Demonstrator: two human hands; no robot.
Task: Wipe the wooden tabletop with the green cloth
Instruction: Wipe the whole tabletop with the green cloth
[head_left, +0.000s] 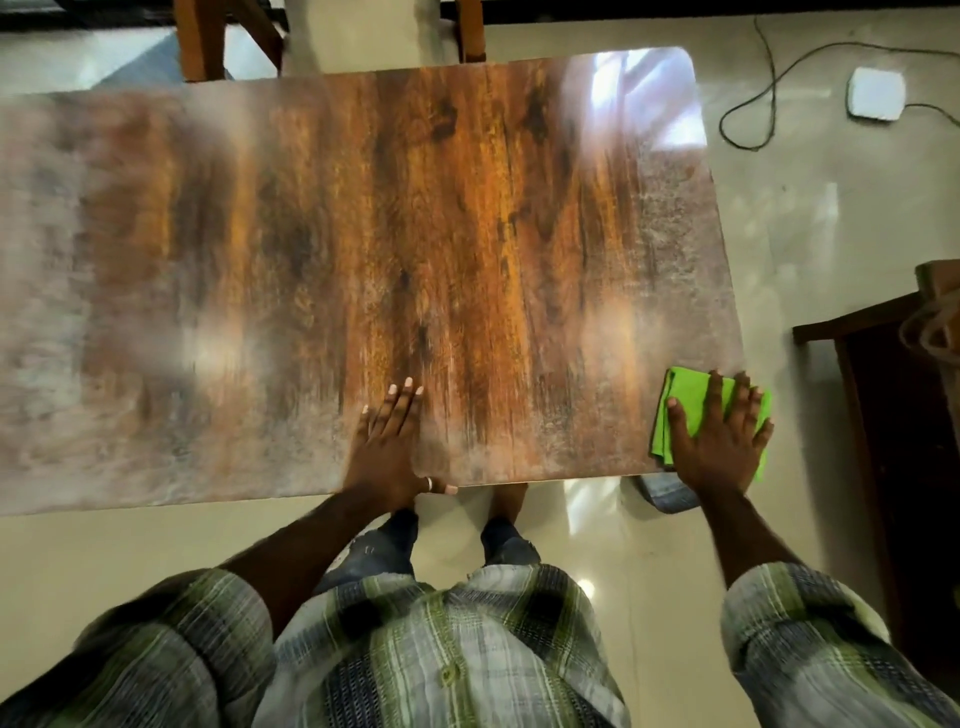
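Observation:
The wooden tabletop (363, 249) fills most of the view, brown and grainy in the middle, hazy and pale toward its left and right ends. A folded green cloth (678, 402) lies at the table's near right corner, partly over the edge. My right hand (719, 441) presses flat on the cloth with fingers spread. My left hand (387, 447) rests flat on the bare wood at the near edge, fingers together, holding nothing; a ring shows on one finger.
A wooden chair (218, 36) stands beyond the far edge. On the tiled floor to the right lie a white box (877, 94) and a dark cable (763, 93). A dark wooden piece of furniture (893, 415) stands close at the right. My feet show below the table edge.

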